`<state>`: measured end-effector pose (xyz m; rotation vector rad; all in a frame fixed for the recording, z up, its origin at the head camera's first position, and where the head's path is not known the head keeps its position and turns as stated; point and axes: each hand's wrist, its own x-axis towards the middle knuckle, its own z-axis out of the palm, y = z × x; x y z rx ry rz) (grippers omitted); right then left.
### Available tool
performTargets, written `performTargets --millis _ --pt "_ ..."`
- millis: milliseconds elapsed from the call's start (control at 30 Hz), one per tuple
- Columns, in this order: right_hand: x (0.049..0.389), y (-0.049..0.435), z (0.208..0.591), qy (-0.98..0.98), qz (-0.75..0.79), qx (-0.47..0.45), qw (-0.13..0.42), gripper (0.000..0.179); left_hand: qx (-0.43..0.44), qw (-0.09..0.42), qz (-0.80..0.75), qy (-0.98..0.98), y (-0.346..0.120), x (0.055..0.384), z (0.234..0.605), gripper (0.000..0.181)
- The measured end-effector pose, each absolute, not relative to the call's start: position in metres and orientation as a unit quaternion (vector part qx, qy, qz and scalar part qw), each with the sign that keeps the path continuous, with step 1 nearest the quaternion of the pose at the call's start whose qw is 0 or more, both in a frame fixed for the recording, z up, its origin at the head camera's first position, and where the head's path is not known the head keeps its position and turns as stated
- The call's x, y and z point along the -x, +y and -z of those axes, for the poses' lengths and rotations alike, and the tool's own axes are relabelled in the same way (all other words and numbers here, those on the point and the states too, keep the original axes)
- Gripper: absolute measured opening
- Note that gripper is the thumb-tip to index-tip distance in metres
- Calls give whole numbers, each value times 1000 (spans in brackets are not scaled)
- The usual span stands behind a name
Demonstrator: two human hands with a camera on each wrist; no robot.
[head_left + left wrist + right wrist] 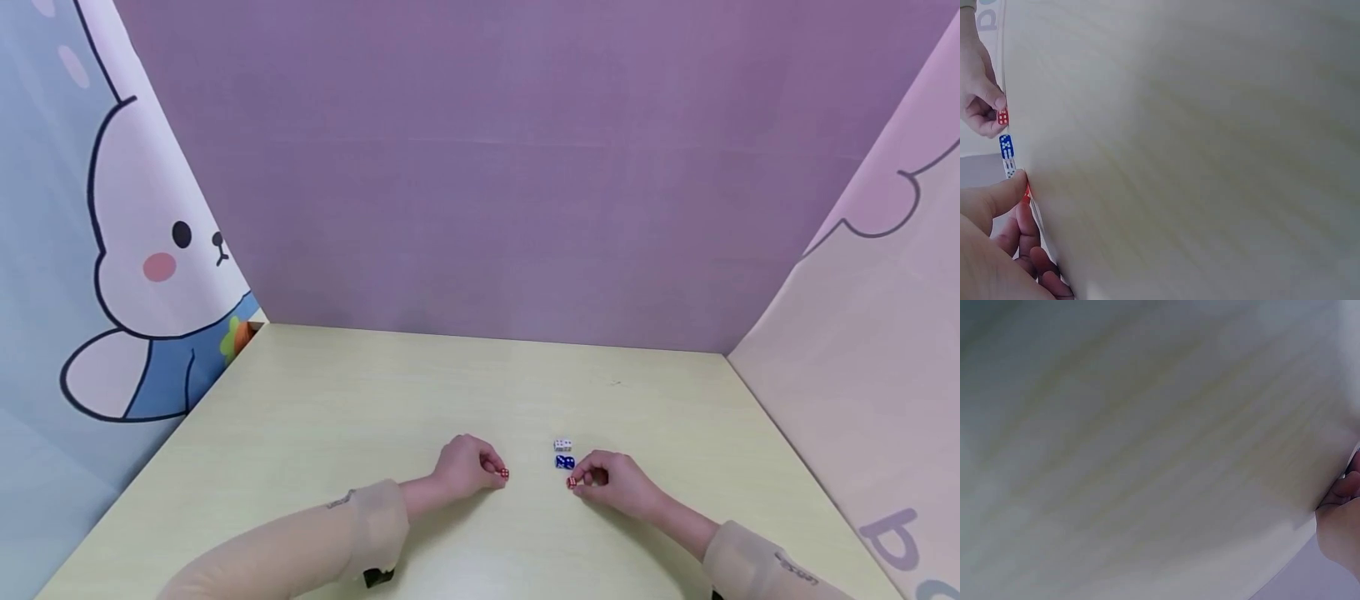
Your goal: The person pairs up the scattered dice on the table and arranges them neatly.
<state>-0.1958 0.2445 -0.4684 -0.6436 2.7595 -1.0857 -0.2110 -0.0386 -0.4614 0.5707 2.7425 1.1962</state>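
My left hand [463, 467] pinches a red die [505, 474] between thumb and fingers, low over the table left of the other dice. In the left wrist view the thumb and fingertips cover most of that die. A second red die [572, 482] is pinched by my right hand [618, 483], just in front of a pair of blue dice [565, 462]. Behind the blue pair sit two white dice [562, 445], side by side. The right wrist view catches only part of the right hand [1341, 519] at its right edge, with no die showing.
The pale wooden table [360, 392] runs back to a purple backdrop [487, 183]. A rabbit-printed cloth [165, 250] hangs at the left, and a pale printed cloth [862, 350] borders the right side.
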Motion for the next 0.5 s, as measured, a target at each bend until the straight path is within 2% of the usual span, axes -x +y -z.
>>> performTargets --millis 500 --pt "195 245 467 909 358 208 50 14 -191 41 -369 909 -5 209 460 14"
